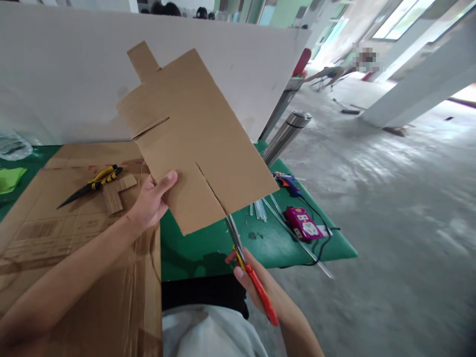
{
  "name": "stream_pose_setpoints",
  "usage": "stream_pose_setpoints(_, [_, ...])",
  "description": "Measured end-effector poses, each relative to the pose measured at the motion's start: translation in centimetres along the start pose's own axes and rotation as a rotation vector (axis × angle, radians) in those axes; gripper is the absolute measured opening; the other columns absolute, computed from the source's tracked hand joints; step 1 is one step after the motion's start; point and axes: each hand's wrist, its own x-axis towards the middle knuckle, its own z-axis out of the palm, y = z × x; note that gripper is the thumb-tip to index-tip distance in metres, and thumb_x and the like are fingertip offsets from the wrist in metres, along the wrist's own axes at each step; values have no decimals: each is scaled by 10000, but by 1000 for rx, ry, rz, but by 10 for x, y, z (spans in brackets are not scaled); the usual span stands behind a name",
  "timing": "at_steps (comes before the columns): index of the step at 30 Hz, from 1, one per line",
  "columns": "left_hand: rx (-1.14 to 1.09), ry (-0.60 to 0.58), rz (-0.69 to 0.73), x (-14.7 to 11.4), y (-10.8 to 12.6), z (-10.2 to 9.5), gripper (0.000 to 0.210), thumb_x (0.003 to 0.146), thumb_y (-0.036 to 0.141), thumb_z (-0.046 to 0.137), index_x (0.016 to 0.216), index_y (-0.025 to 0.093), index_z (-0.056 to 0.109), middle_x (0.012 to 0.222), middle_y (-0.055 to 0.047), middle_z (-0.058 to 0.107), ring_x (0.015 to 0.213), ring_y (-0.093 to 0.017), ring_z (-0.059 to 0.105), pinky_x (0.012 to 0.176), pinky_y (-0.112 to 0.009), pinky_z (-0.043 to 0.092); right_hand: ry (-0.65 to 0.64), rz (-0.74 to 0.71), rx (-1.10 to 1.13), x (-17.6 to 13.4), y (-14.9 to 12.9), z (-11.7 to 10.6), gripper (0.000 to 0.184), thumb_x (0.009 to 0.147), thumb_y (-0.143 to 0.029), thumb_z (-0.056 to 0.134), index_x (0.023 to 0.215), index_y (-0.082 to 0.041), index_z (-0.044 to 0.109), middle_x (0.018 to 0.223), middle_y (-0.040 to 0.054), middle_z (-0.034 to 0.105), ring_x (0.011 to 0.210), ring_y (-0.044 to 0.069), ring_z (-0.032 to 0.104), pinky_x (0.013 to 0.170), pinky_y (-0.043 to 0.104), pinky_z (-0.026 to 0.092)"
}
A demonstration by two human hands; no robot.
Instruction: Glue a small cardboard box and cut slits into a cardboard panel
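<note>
A piece of brown cardboard (pixel 208 124) is held up in the air, tilted, with a small tab at its upper left. Two slits run into it, one from the left edge and one from the lower edge. My left hand (pixel 150 201) pinches its lower left side, thumb on the near face. In my right hand (pixel 253 277) is a pair of scissors (pixel 238 244) with red and yellow handles. Their blades point up at the lower slit's mouth; whether they touch the cardboard I cannot tell.
Yellow-black pliers (pixel 97 181) and cardboard scraps (pixel 113 198) lie on a large cardboard sheet (pixel 74 277). On the green table (pixel 197 258) are a blue glue gun (pixel 288 183), clear glue sticks (pixel 260 210), a purple box (pixel 303 224) and a steel flask (pixel 286 136). A white partition (pixel 74 74) stands behind.
</note>
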Motion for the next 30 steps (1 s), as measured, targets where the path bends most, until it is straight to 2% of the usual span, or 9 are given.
stream_pose_setpoints(7, [-38,47,-9,5,-2,-5,554,745,580,876,1137,231,700,1162,-80,777,1149,-292,731,944,-406,634,-67,33,18,-3,7,3,457,1038,-648,403,1153,-234,558,897,29,587,745,182,503,697,319,461])
stream_pose_setpoints(13, [6,-18,-14,5,-10,-7,523,809,571,830,1166,217,686,1127,-96,784,1147,-302,734,940,-421,634,-26,12,52,-1,1,1,490,1023,-685,404,1118,-237,578,917,39,585,793,196,545,732,326,484])
stream_pose_setpoints(22, [-16,-102,-101,-9,-14,6,531,807,554,847,1181,207,700,1119,-109,785,1186,-324,724,1006,-483,621,-4,-17,100,13,-1,11,525,1007,-714,416,1099,-231,602,892,33,581,736,181,532,688,320,488])
stream_pose_setpoints(25, [-61,-103,-135,-9,-16,6,498,795,525,866,1146,208,712,1139,-112,786,1182,-322,727,996,-473,627,-10,-6,87,15,-5,10,519,1012,-710,405,1091,-229,585,851,24,557,730,182,525,675,318,475])
stream_pose_setpoints(30, [-92,-96,-148,-8,-18,3,474,783,470,890,1136,203,720,1157,-107,792,1170,-311,734,986,-447,630,20,-25,36,20,-7,12,491,1029,-673,402,1075,-218,582,932,52,598,764,187,550,721,339,502])
